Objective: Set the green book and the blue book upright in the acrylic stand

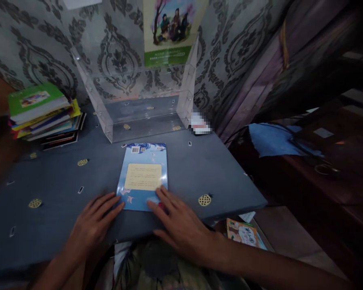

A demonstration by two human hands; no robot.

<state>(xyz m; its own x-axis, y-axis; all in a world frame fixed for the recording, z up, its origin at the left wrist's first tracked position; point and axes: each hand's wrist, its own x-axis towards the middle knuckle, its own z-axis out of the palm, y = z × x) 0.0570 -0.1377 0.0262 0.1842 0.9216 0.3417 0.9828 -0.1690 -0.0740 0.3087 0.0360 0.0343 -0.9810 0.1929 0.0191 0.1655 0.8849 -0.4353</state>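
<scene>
A blue book (143, 173) lies flat, back cover up, on the grey-blue tablecloth (63, 177), with a cream text panel in its middle. My left hand (92, 225) rests on the cloth with its fingertips touching the book's near left corner. My right hand (178, 223) lies flat, its fingers spread over the book's near right corner. Neither hand grips anything. Just behind the book stands a clear acrylic book stand (145, 112) with a green-edged picture book (172, 30) upright in it.
A stack of books (44, 114) with a green one on top sits at the far left. Patterned wallpaper backs the table. A dark wooden bench with a blue cloth (275, 139) is on the right. Another book (243, 233) lies low beyond the table's near right edge.
</scene>
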